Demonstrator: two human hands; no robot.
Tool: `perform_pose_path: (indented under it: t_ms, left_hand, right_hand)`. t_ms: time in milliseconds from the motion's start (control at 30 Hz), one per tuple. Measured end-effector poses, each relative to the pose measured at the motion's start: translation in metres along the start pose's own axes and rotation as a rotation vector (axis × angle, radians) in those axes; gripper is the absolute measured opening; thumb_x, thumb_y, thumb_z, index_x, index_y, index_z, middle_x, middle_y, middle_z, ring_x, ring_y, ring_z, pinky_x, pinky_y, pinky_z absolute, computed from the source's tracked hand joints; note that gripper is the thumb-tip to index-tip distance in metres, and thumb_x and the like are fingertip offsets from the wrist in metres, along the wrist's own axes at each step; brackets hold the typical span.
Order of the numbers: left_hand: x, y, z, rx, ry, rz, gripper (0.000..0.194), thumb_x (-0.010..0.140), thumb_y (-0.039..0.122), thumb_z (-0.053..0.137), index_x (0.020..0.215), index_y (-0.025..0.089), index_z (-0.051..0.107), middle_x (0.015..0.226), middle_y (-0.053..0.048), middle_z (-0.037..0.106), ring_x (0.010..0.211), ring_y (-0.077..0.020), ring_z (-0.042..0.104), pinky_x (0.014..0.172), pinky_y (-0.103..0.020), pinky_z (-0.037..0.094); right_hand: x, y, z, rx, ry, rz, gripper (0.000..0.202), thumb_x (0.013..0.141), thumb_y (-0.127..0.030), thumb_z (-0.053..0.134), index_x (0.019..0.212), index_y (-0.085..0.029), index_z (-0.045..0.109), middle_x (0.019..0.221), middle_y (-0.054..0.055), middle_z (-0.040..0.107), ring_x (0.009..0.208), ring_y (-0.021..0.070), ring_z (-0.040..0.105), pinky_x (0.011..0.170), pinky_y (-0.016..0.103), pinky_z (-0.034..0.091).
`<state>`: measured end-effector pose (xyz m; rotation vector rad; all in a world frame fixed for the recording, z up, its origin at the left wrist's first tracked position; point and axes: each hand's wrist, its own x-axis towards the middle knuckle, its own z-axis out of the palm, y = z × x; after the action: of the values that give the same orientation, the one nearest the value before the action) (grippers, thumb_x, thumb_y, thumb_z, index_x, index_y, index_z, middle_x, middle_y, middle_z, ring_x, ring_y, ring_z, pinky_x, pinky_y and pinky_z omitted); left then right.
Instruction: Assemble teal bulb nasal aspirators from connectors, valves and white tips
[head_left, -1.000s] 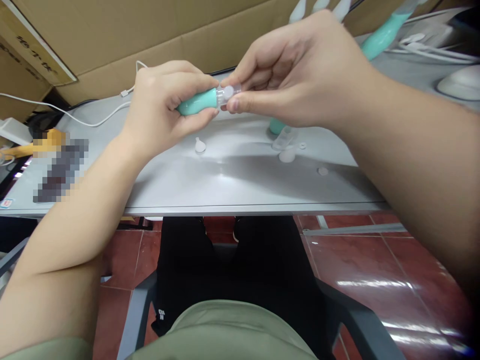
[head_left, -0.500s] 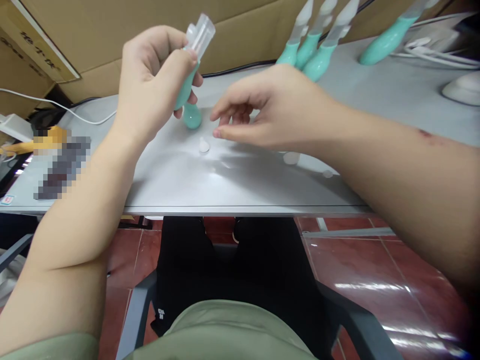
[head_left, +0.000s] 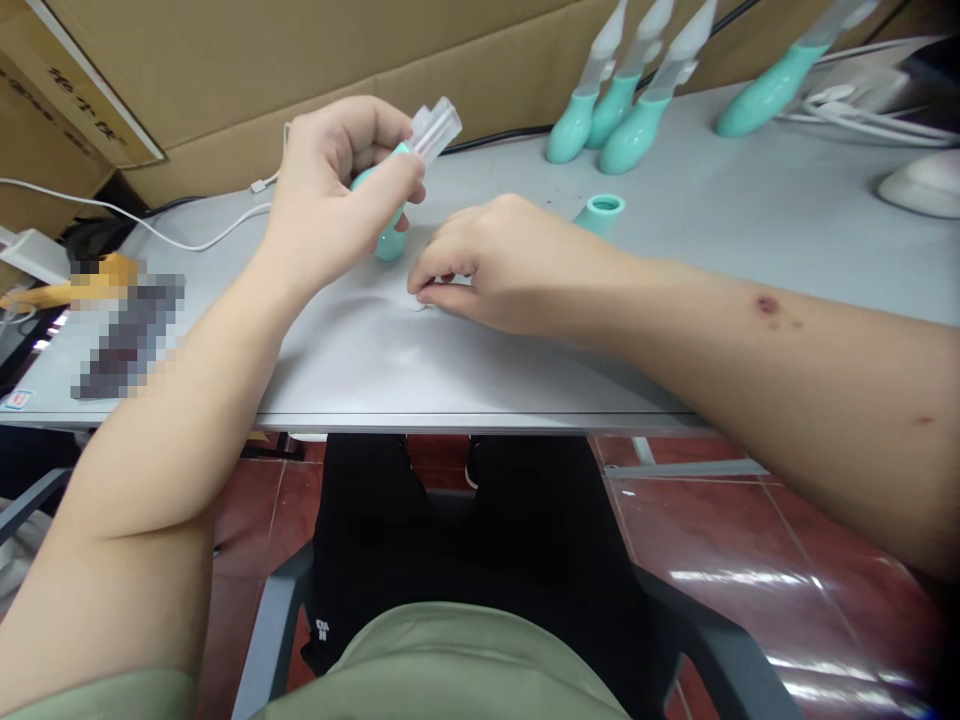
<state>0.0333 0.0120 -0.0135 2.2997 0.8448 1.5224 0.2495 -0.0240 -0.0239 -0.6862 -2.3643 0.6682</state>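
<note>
4 teal devices (head_left: 628,120) stand beside cardboard boxes (head_left: 225,70), white cable (head_left: 150,232).

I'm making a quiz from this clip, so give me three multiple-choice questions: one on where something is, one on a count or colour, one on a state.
1. Where is the right hand?
A. down on the table
B. on the lap
C. on the cardboard

2. How many devices stand grouped at the back, left of the lone one?
A. one
B. three
C. six

3. How is the device in the left hand?
A. lying flat
B. held up, clear tip raised
C. dropped on the floor

Answers: 1 A, its fingertips pinch a small white piece on the table. 2 B, three teal bodies stand together. 3 B, the hand grips the teal body clear of the table.
</note>
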Motion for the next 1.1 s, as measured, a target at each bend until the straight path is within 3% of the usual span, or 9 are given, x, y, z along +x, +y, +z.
perform_pose_path:
  t_ms: [67, 167, 267, 400, 533, 633, 900, 1100]
  left_hand:
    - [0.001, 0.000, -0.006, 0.039, -0.085, -0.011, 0.035, 0.097, 0.063, 0.074, 0.096, 0.028, 0.070, 0.081, -0.003, 0.078, 0.056, -0.0162, 0.059, 0.051, -0.041, 0.045]
    - [0.003, -0.005, -0.015, 0.094, -0.178, 0.040, 0.048, 0.095, 0.076, 0.078, 0.100, 0.028, 0.073, 0.083, -0.002, 0.076, 0.067, -0.0178, 0.061, 0.060, -0.043, 0.047]
    - [0.003, -0.008, -0.020, 0.158, -0.181, 0.142, 0.052, 0.093, 0.082, 0.076, 0.101, 0.030, 0.075, 0.085, -0.001, 0.073, 0.072, -0.0170, 0.055, 0.064, -0.043, 0.044]
    - [-0.003, 0.000, -0.018, 0.158, -0.138, 0.162, 0.057, 0.092, 0.088, 0.074, 0.098, 0.031, 0.074, 0.084, 0.000, 0.073, 0.070, -0.0158, 0.052, 0.063, -0.043, 0.039]
    - [-0.006, 0.008, -0.021, 0.164, -0.162, 0.112, 0.053, 0.094, 0.084, 0.077, 0.101, 0.032, 0.076, 0.086, 0.000, 0.073, 0.071, -0.0156, 0.049, 0.064, -0.043, 0.039]
    - [-0.005, 0.006, -0.024, 0.167, -0.221, 0.089, 0.047, 0.098, 0.079, 0.077, 0.105, 0.032, 0.076, 0.089, 0.000, 0.073, 0.073, -0.0157, 0.050, 0.067, -0.043, 0.040]
    - [-0.004, 0.003, -0.017, 0.107, -0.125, 0.145, 0.056, 0.089, 0.084, 0.082, 0.097, 0.029, 0.074, 0.082, -0.001, 0.070, 0.065, -0.0137, 0.048, 0.060, -0.040, 0.036]
    - [-0.007, 0.001, -0.016, 0.095, -0.173, 0.148, 0.058, 0.094, 0.087, 0.075, 0.106, 0.031, 0.073, 0.085, -0.003, 0.069, 0.068, -0.0163, 0.051, 0.063, -0.041, 0.037]
  right_hand:
    - [0.000, -0.007, -0.008, -0.055, 0.003, -0.003, 0.014, 0.084, -0.014, 0.079, 0.080, -0.027, 0.082, 0.083, -0.002, 0.076, 0.079, 0.0157, 0.061, 0.093, 0.030, 0.058]
    - [-0.002, -0.011, -0.025, -0.045, 0.044, -0.029, 0.015, 0.080, -0.013, 0.085, 0.080, -0.028, 0.083, 0.077, -0.005, 0.075, 0.072, 0.0114, 0.061, 0.079, 0.024, 0.059]
    - [-0.006, -0.013, -0.042, 0.030, 0.109, -0.101, 0.007, 0.083, -0.020, 0.086, 0.085, -0.027, 0.086, 0.076, -0.007, 0.075, 0.069, 0.0037, 0.062, 0.071, 0.014, 0.054]
    - [-0.012, -0.018, -0.054, 0.136, 0.305, -0.035, 0.005, 0.084, -0.025, 0.089, 0.088, -0.025, 0.087, 0.078, -0.004, 0.076, 0.070, 0.0007, 0.060, 0.065, 0.012, 0.048]
    - [-0.010, -0.023, -0.055, 0.267, 0.438, 0.015, 0.016, 0.074, -0.017, 0.099, 0.083, -0.021, 0.086, 0.075, -0.002, 0.075, 0.066, -0.0003, 0.059, 0.059, 0.010, 0.043]
    - [-0.008, -0.024, -0.054, 0.327, 0.495, 0.027, 0.015, 0.075, -0.008, 0.093, 0.081, -0.019, 0.086, 0.075, -0.003, 0.075, 0.065, -0.0010, 0.060, 0.058, 0.010, 0.041]
    - [-0.003, -0.016, -0.053, 0.405, 0.556, -0.038, 0.016, 0.070, -0.004, 0.086, 0.078, -0.018, 0.085, 0.075, -0.003, 0.077, 0.068, 0.0050, 0.066, 0.062, 0.017, 0.046]
    - [0.000, -0.012, -0.049, 0.432, 0.565, -0.053, 0.017, 0.069, -0.005, 0.090, 0.079, -0.017, 0.085, 0.075, -0.003, 0.077, 0.065, 0.0059, 0.066, 0.061, 0.018, 0.046]
